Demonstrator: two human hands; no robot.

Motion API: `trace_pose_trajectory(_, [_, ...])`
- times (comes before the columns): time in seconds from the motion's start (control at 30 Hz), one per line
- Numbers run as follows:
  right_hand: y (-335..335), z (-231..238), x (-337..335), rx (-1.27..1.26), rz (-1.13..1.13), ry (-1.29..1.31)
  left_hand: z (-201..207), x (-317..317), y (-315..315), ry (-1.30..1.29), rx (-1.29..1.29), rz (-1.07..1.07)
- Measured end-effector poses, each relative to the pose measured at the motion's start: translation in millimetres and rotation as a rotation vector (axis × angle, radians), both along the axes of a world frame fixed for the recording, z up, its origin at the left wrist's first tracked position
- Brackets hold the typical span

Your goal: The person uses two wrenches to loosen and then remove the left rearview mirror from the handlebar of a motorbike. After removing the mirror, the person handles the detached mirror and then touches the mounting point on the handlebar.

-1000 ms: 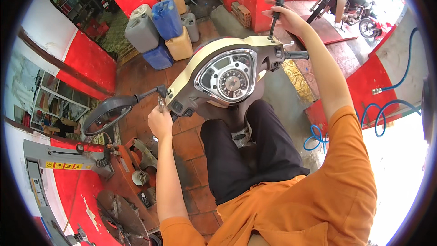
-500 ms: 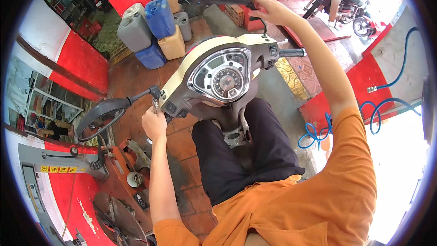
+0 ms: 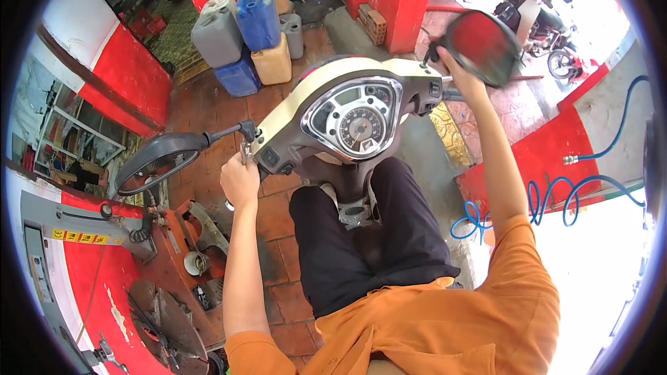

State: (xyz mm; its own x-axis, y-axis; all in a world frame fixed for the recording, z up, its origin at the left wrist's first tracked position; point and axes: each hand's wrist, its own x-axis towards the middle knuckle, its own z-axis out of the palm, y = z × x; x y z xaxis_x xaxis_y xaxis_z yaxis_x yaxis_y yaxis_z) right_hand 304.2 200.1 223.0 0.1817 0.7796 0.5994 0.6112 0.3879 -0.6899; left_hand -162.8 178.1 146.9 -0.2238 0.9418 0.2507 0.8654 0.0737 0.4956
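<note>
A cream-and-brown scooter front point(image 3: 295, 101) with a round speedometer point(image 3: 360, 129) in a chrome frame stands before me, my knees on either side. My right hand point(image 3: 464, 78) is closed around the stem of the right mirror point(image 3: 484, 48), whose reddish reflecting glass is turned toward me and blurred by motion. Beyond that hand shows the black right handlebar grip point(image 3: 453, 94). My left hand point(image 3: 240, 179) is closed round the left handlebar end, below the left mirror point(image 3: 163, 160). A small metal piece shows at its fingers; I cannot tell what it is.
Stacked plastic jerrycans point(image 3: 260, 21) stand on the tiled floor ahead. Bricks point(image 3: 372, 24) lie beside a red pillar point(image 3: 399, 0). A coiled blue air hose point(image 3: 556, 194) hangs at right. Orange machinery point(image 3: 184, 250) stands at left, parked motorbikes point(image 3: 542, 17) at far right.
My right hand has come down and to the right, bringing the right mirror with it; its glass now faces me instead of its dark back. The left hand stays at the handlebar.
</note>
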Motion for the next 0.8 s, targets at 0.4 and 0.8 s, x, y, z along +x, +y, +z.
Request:
trace_pose_trajectory(0.4, [95.5, 13.2, 15.9, -0.411, 0.461, 0.666, -2.1, -7.0, -1.6, -0.008, 0.028, 0.068])
trace_pose_trajectory(0.8, [27.6, 2.6, 8.0, 0.026, -0.063, -0.258, -3.9, -3.0, -1.3, -0.024, 0.027, 0.041])
